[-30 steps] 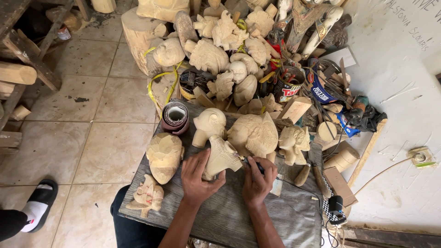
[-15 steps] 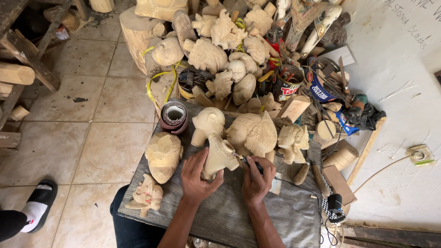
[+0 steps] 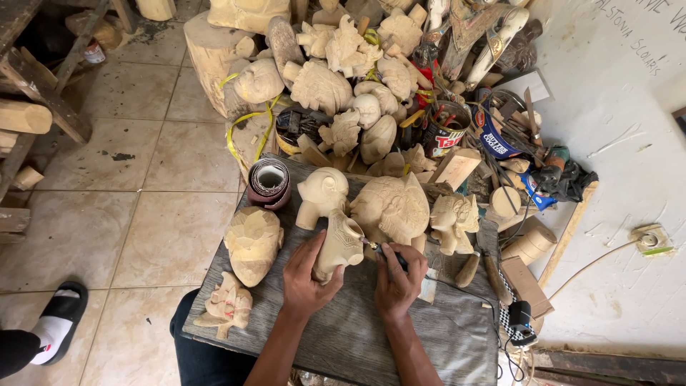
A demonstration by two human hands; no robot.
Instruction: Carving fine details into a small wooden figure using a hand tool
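Observation:
My left hand (image 3: 306, 280) grips a pale wooden figurine (image 3: 339, 241) and holds it tilted on the grey wooden board (image 3: 343, 330). My right hand (image 3: 397, 277) is closed around a thin rotary carving tool (image 3: 382, 251) whose tip touches the figurine's right side. A dark cable runs from the tool to the right. Right behind the hands stand a round-headed carving (image 3: 321, 194), a big carved elephant-like figure (image 3: 391, 209) and a smaller carved figure (image 3: 453, 219).
On the board lie a faceted wooden blank (image 3: 253, 241), a small carved piece (image 3: 227, 306) and a sandpaper roll (image 3: 269, 183). A heap of pale carvings, tins and tools fills the back. A person's foot in a sandal (image 3: 58, 322) rests on the tiled floor at left.
The figurine has been turned and tilted slightly in my left hand while the tool tip stays against its right side. Both hands sit in nearly the same place.

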